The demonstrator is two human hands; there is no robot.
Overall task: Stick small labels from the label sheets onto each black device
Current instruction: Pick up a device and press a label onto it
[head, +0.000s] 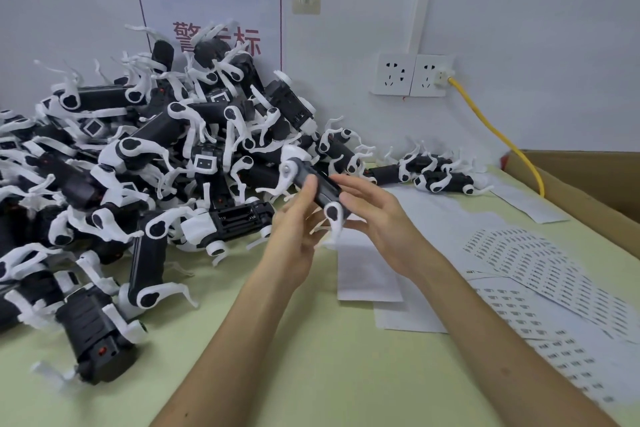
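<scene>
- Pale-green tabletop (pixel 311 357); heap of black plastic devices (pixel 156 128), white legs, far left.
- L hand (pixel 294 229) curls round one device (pixel 320 191), centre, raised for labelling.
- R hand (pixel 381 222) fingers straight, steadying it.
- White label sheets (pixel 519 260) near right, handy.

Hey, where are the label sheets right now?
In the head view, the label sheets lie fanned out on the right side of the table, just right of the right hand and beside the cardboard box.
</scene>
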